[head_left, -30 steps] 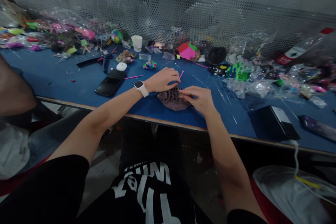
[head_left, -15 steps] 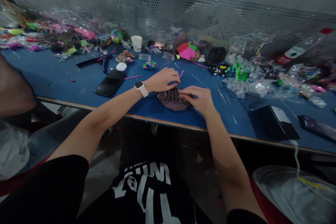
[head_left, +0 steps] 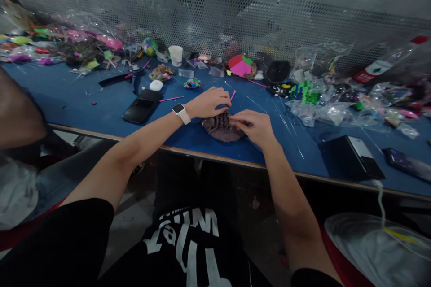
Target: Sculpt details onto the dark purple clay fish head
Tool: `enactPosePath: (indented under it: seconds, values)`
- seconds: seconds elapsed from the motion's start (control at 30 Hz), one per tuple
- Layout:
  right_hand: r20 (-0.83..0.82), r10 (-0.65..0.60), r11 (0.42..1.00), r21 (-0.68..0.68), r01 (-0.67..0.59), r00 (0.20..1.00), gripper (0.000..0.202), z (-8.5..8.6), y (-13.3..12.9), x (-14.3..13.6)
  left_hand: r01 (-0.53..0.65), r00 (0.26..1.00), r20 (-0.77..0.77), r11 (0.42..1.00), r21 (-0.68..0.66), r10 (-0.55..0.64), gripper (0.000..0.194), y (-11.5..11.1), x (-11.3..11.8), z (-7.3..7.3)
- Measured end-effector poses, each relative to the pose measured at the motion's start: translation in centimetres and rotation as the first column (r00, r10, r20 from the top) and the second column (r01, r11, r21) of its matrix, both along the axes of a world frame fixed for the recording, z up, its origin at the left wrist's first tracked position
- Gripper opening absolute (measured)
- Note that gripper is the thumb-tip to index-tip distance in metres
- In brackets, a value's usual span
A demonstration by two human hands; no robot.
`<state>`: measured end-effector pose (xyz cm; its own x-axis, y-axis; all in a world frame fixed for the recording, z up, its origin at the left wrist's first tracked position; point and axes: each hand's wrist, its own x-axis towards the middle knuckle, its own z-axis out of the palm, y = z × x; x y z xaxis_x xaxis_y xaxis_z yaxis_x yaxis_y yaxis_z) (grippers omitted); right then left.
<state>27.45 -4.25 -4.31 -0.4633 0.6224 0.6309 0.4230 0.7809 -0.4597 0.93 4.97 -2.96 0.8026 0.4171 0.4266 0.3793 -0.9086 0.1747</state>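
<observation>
A brownish-grey clay piece [head_left: 224,131] lies near the table's front edge, flat and rounded, with rows of raised ridges across its upper part. My left hand [head_left: 211,101] rests over its far left side, fingers curled and drawn together against the clay. From the right, my right hand [head_left: 254,125] pinches thumb and fingertips at the ridges. Whether a small separate bit sits in that pinch is too small to tell. Just beyond my left fingertips lies a short pink stick [head_left: 233,95].
On the blue table [head_left: 188,136], a black phone [head_left: 142,106], white earbud case [head_left: 156,85] and scissors [head_left: 135,80] lie left. A paper cup [head_left: 175,55], clay lumps and plastic bags line the mesh panel [head_left: 208,13]. A propped device [head_left: 357,157] stands right; another person's arm [head_left: 20,114] is left.
</observation>
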Motion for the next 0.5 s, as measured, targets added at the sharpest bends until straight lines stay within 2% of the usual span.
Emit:
enactPosePath:
  seconds: [0.17,0.3,0.5]
  values:
    - [0.003,0.019,1.0,-0.014,-0.019,1.0,0.012,0.08,-0.08,-0.16,0.007,1.0,-0.002,1.0,0.011,-0.007,0.027,0.14,0.01,-0.15]
    - [0.006,0.028,0.999,0.046,-0.028,1.0,0.011,0.15,-0.01,-0.28,0.004,1.0,-0.003,1.0,0.014,-0.004,0.026,0.19,0.04,-0.23]
    - [0.033,-0.043,0.992,0.119,0.038,0.999,0.013,-0.05,0.27,-0.18,0.002,1.0,-0.002,1.0,0.01,-0.002,0.025,0.01,0.04,-0.08]
